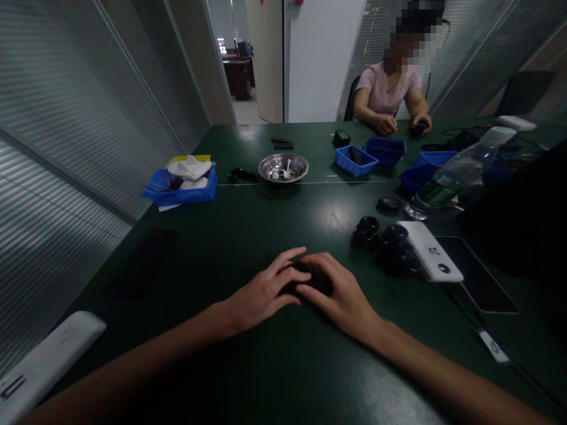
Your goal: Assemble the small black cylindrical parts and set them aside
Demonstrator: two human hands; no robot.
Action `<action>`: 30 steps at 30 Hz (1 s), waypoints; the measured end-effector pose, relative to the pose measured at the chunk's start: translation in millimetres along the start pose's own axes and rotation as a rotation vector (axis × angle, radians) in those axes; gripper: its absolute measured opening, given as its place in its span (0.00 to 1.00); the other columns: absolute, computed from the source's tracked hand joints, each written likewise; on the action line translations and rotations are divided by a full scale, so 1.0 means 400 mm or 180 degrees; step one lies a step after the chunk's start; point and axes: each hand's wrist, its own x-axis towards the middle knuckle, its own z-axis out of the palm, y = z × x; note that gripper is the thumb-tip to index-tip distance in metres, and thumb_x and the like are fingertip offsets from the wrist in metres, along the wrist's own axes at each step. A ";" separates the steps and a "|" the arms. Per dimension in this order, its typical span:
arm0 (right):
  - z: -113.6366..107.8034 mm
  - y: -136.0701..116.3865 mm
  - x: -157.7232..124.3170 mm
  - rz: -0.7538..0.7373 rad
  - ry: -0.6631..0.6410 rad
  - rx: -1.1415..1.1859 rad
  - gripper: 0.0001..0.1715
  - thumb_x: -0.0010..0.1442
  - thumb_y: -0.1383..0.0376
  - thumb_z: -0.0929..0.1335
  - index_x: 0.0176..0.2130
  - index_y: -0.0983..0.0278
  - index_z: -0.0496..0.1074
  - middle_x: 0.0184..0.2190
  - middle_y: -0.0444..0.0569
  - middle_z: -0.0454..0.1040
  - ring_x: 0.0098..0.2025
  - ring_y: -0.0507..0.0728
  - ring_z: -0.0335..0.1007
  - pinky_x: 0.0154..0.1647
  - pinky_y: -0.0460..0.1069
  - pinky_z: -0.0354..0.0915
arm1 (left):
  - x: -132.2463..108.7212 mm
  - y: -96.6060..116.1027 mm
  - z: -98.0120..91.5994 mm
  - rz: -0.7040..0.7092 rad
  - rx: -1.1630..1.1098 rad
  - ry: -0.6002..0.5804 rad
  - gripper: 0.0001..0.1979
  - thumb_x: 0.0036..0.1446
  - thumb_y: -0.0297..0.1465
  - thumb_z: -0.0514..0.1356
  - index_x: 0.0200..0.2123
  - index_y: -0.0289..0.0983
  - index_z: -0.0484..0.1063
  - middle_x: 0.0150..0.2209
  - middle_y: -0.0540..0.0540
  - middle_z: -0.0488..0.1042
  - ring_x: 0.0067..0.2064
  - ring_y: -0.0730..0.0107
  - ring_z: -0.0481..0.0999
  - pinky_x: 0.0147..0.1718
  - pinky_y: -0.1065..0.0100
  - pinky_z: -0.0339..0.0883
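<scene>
Near the middle of the dark green table point(212, 248), my two hands meet around a small black object point(324, 284). It is dark and mostly covered by fingers, so its kind cannot be made out. My right hand point(348, 292) curves round the object from the right, thumb in front and fingers behind. From the left, my left hand point(268, 289) reaches over with its fingers stretched and apart, the tips at the object's near left side. To the right of my hands lies a cluster of black round ring-like pieces point(383, 241).
At right are a white device marked 20 point(432, 252), a dark tablet point(481, 277), and a tilted water bottle point(456, 177). Farther back stand a metal bowl point(283, 178) and blue trays point(357, 164). A filled blue bin point(204, 193) sits left. Across the table sits a person point(390, 91).
</scene>
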 end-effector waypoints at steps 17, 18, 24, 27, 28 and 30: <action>0.007 -0.018 -0.049 -0.0741 -0.0333 -0.0064 0.28 0.62 0.73 0.70 0.60 0.62 0.66 0.53 0.55 0.70 0.52 0.61 0.69 0.50 0.57 0.72 | -0.025 0.011 0.059 -0.0685 0.0060 0.0225 0.39 0.52 0.30 0.74 0.61 0.42 0.56 0.56 0.40 0.70 0.56 0.51 0.72 0.55 0.49 0.68; 0.008 -0.019 -0.050 -0.0777 -0.0352 -0.0082 0.29 0.62 0.73 0.70 0.60 0.62 0.66 0.53 0.56 0.70 0.53 0.62 0.68 0.51 0.57 0.72 | -0.019 0.016 0.055 -0.0755 0.0115 0.0106 0.36 0.52 0.30 0.74 0.58 0.41 0.59 0.54 0.42 0.71 0.55 0.51 0.72 0.54 0.48 0.67; 0.013 -0.019 -0.047 -0.0653 -0.0211 -0.0111 0.22 0.66 0.64 0.72 0.58 0.59 0.70 0.49 0.54 0.69 0.50 0.61 0.69 0.47 0.56 0.72 | 0.003 0.032 0.034 -0.0562 0.0438 -0.0198 0.17 0.59 0.33 0.71 0.45 0.37 0.69 0.47 0.44 0.72 0.49 0.55 0.71 0.51 0.52 0.63; 0.012 -0.022 -0.046 -0.0768 -0.0244 0.0032 0.25 0.65 0.70 0.70 0.60 0.60 0.68 0.51 0.54 0.70 0.51 0.61 0.69 0.50 0.57 0.71 | -0.002 0.026 0.037 -0.0541 0.0447 -0.0211 0.15 0.58 0.30 0.71 0.42 0.36 0.68 0.46 0.44 0.72 0.48 0.56 0.72 0.52 0.52 0.64; 0.013 -0.023 -0.046 -0.0813 -0.0272 0.0087 0.28 0.64 0.71 0.69 0.62 0.60 0.67 0.52 0.54 0.70 0.52 0.62 0.68 0.51 0.58 0.70 | -0.004 0.023 0.039 -0.0536 0.0459 -0.0205 0.14 0.59 0.30 0.70 0.43 0.36 0.69 0.46 0.44 0.73 0.48 0.56 0.72 0.53 0.52 0.64; 0.014 -0.024 -0.047 -0.0809 -0.0260 0.0118 0.32 0.63 0.71 0.70 0.64 0.60 0.64 0.55 0.55 0.70 0.54 0.62 0.68 0.53 0.59 0.70 | -0.008 0.017 0.041 -0.0509 0.0452 -0.0209 0.16 0.60 0.32 0.70 0.47 0.36 0.70 0.48 0.43 0.73 0.51 0.54 0.73 0.56 0.50 0.63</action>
